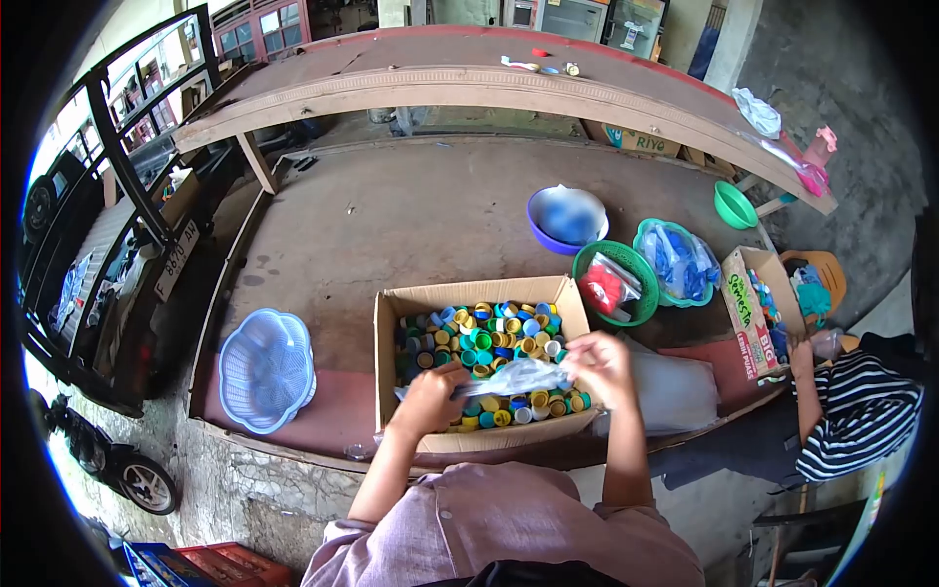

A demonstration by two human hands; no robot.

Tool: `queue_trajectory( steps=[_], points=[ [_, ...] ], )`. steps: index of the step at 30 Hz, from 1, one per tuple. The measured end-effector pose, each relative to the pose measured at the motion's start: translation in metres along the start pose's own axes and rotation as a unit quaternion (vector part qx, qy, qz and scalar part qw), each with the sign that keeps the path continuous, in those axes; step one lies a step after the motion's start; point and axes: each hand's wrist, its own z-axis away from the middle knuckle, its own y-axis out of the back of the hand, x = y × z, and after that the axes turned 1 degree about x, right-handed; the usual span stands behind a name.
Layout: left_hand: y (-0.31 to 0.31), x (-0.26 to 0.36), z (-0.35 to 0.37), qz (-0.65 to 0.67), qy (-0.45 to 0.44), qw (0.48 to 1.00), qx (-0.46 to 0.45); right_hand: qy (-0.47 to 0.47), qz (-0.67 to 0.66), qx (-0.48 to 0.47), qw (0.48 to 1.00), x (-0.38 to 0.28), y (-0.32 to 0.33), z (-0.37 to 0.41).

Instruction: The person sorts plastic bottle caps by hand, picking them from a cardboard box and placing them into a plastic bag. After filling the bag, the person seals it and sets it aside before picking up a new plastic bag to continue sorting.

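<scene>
An open cardboard box (479, 293) full of bottle caps in yellow, blue, green and white stands on the table in front of me. Over its near part stretches a clear plastic bag (528, 378). My left hand (431, 399) is closed round the bag's left end, above the box's near left corner. At the other end, my right hand (599, 368) has its fingers pinched at the bag, over the box's right side. Whether anything lies inside the bag is too small to tell.
Left of the box lies a blue basket (266, 372). Beyond it to the right stand a purple bowl (567, 219), a green basket (616, 284) and a basket with blue plastic (675, 262). A person in a striped top (861, 411) works at a carton (751, 313) on the right.
</scene>
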Motion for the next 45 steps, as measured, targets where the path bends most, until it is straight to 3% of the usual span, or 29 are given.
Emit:
queue_trajectory(
  steps=[1, 3, 6, 8, 10, 12, 13, 15, 18, 22, 24, 27, 30, 32, 34, 37, 38, 40, 41, 42, 44, 45],
  points=[
    [0.003, -0.007, 0.003, -0.058, 0.017, 0.998, -0.014, -0.011, -0.045, 0.084, 0.995, -0.006, 0.011, 0.002],
    [0.013, -0.022, 0.012, -0.026, 0.051, 0.998, 0.027, 0.058, -0.068, 0.204, 0.975, -0.012, 0.042, 0.003],
    [0.024, -0.014, 0.013, 0.013, 0.074, 0.995, 0.061, 0.129, 0.107, 0.225, 0.96, -0.035, 0.036, 0.007],
    [0.017, -0.006, 0.007, -0.044, 0.037, 0.998, 0.037, 0.202, 0.272, 0.086, 0.937, -0.058, -0.007, 0.011],
    [0.009, 0.001, 0.003, -0.077, 0.007, 0.997, -0.002, 0.266, 0.432, -0.092, 0.857, -0.068, -0.047, 0.005],
    [0.008, 0.012, 0.001, -0.087, -0.011, 0.996, -0.028, 0.298, 0.493, -0.145, 0.804, -0.053, -0.073, 0.005],
    [0.009, 0.014, 0.002, -0.086, -0.012, 0.996, -0.032, 0.295, 0.494, -0.143, 0.805, -0.04, -0.07, 0.003],
    [0.01, 0.014, 0.006, -0.113, -0.031, 0.992, -0.045, 0.158, 0.324, -0.233, 0.903, -0.024, -0.063, -0.003],
    [0.013, 0.011, 0.013, -0.109, 0.008, 0.991, -0.075, 0.156, 0.189, -0.217, 0.945, -0.036, -0.05, 0.0],
    [0.002, -0.005, 0.024, -0.069, -0.02, 0.995, -0.064, 0.22, 0.165, -0.125, 0.953, -0.048, -0.031, 0.004],
    [0.004, -0.001, 0.023, -0.049, 0.005, 0.996, -0.079, 0.272, 0.131, -0.024, 0.953, -0.048, -0.023, 0.008],
    [0.015, 0.013, 0.014, -0.035, -0.024, 0.996, -0.083, 0.286, 0.055, 0.031, 0.956, -0.039, -0.023, 0.005],
    [0.018, 0.013, 0.013, 0.012, -0.004, 0.996, -0.087, 0.142, 0.183, -0.033, 0.972, -0.041, -0.022, 0.006],
    [0.011, 0.005, 0.02, 0.012, -0.009, 0.996, -0.085, -0.002, 0.07, -0.11, 0.991, -0.02, -0.021, 0.014],
    [0.002, -0.005, 0.03, -0.036, -0.01, 0.997, -0.065, -0.049, -0.001, -0.121, 0.992, -0.016, -0.015, 0.023],
    [0.001, 0.002, 0.035, -0.033, 0.019, 0.998, -0.053, -0.038, 0.016, -0.044, 0.998, -0.021, -0.001, 0.023],
    [0.002, 0.005, 0.036, -0.029, 0.02, 0.999, -0.039, 0.005, 0.077, -0.05, 0.996, -0.028, 0.0, 0.021],
    [0.0, 0.002, 0.038, -0.025, -0.001, 0.999, -0.03, 0.155, 0.06, -0.101, 0.981, -0.034, 0.016, 0.02],
    [-0.001, 0.0, 0.039, -0.023, -0.011, 0.999, -0.021, 0.208, -0.026, -0.076, 0.975, -0.036, 0.019, 0.017],
    [-0.003, 0.0, 0.04, -0.02, -0.023, 0.999, -0.013, 0.132, -0.067, -0.07, 0.986, -0.044, 0.02, 0.02],
    [-0.004, 0.006, 0.04, -0.018, -0.02, 1.0, -0.005, -0.03, 0.046, -0.074, 0.996, -0.04, 0.011, 0.022],
    [-0.006, 0.006, 0.041, -0.034, -0.021, 0.999, -0.008, -0.063, 0.104, -0.128, 0.984, -0.032, 0.007, 0.024]
  ],
)
